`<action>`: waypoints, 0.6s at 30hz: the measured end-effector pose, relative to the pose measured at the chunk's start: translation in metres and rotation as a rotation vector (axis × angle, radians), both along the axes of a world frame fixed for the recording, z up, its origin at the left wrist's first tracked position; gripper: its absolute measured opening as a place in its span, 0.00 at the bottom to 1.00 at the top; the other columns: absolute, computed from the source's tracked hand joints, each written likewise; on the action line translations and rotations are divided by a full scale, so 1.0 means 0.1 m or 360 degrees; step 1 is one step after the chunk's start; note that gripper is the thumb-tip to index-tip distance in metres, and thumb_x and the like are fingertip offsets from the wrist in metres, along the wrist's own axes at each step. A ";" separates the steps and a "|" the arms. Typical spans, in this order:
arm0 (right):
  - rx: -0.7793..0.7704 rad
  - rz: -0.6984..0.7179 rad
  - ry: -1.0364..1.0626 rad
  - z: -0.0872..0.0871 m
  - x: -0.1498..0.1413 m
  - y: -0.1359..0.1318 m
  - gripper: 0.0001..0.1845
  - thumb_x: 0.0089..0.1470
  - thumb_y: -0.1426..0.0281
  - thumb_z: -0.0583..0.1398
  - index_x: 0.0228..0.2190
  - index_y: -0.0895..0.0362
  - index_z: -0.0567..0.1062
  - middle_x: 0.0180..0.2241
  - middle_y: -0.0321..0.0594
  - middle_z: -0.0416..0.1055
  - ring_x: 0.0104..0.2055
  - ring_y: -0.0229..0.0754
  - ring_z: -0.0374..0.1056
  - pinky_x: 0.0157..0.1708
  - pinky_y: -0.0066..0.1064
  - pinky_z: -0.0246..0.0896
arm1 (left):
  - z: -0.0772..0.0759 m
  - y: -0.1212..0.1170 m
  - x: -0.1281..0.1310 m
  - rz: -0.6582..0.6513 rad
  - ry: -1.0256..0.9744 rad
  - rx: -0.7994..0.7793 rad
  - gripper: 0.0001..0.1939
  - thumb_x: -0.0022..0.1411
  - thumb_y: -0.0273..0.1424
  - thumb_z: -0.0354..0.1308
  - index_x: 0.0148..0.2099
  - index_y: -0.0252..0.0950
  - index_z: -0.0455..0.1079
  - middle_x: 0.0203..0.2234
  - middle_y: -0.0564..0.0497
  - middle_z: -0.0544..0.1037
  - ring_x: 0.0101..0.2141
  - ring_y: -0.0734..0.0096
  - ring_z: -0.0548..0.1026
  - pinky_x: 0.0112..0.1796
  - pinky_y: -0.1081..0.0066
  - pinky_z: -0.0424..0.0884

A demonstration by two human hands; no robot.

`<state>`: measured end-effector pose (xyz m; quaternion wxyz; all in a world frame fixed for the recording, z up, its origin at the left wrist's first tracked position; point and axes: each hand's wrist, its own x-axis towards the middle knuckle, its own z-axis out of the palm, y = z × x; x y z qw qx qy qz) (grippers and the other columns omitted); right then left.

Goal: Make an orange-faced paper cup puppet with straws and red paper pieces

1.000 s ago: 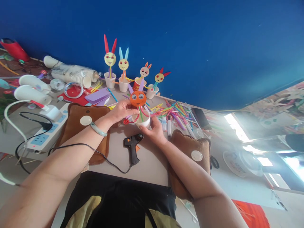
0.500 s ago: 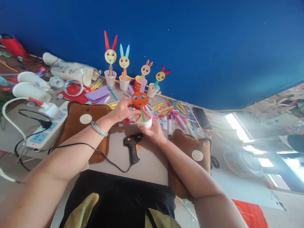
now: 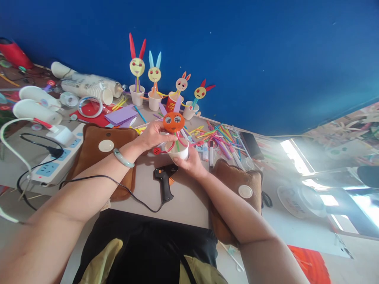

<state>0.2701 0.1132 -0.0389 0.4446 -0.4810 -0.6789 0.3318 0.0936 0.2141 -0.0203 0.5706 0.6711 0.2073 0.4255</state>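
Observation:
Both hands hold one craft figure over the table [image 3: 148, 193]: a white paper cup [image 3: 178, 151] with coloured straws and an orange paper face [image 3: 173, 122] with purple ears on top. My right hand [image 3: 192, 161] grips the cup from below and the near side. My left hand [image 3: 153, 136], with a pale green bangle on its wrist, pinches at the cup's rim and a straw just under the orange face. A black glue gun [image 3: 165, 180] lies on the table right below the cup, its cord trailing left.
Several finished bunny figures in cups [image 3: 154, 88] stand at the back against the blue wall. Loose coloured straws [image 3: 220, 138] lie to the right, purple paper [image 3: 121, 116] and cup stacks [image 3: 89, 90] to the left. Brown pads [image 3: 99, 152] flank the work spot; a power strip [image 3: 53, 161] sits left.
The cup figure and both hands have risen slightly and shifted a little; the grip is unchanged. The view tilted a bit.

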 end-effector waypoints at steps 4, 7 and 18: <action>0.0026 -0.0025 0.0008 0.00 -0.02 0.00 0.37 0.48 0.44 0.64 0.49 0.57 0.73 0.46 0.49 0.75 0.45 0.54 0.72 0.49 0.46 0.69 | 0.00 0.00 0.01 0.0070 0.0010 0.0084 0.14 0.47 0.38 0.74 0.34 0.35 0.80 0.33 0.48 0.84 0.37 0.64 0.79 0.45 0.64 0.73; 0.0031 -0.0068 0.0006 -0.01 -0.02 0.01 0.39 0.47 0.43 0.64 0.51 0.58 0.72 0.46 0.49 0.75 0.46 0.54 0.72 0.50 0.46 0.68 | -0.03 0.01 0.02 0.0123 0.0010 0.0177 0.13 0.48 0.38 0.73 0.34 0.36 0.80 0.35 0.48 0.84 0.40 0.62 0.79 0.47 0.63 0.73; 0.0068 -0.0087 0.0056 0.00 -0.06 0.01 0.38 0.48 0.40 0.62 0.49 0.56 0.73 0.45 0.48 0.75 0.47 0.55 0.71 0.51 0.47 0.67 | 0.11 -0.11 0.01 0.0199 0.0050 0.0339 0.12 0.51 0.39 0.72 0.35 0.38 0.81 0.37 0.48 0.85 0.42 0.60 0.79 0.51 0.60 0.72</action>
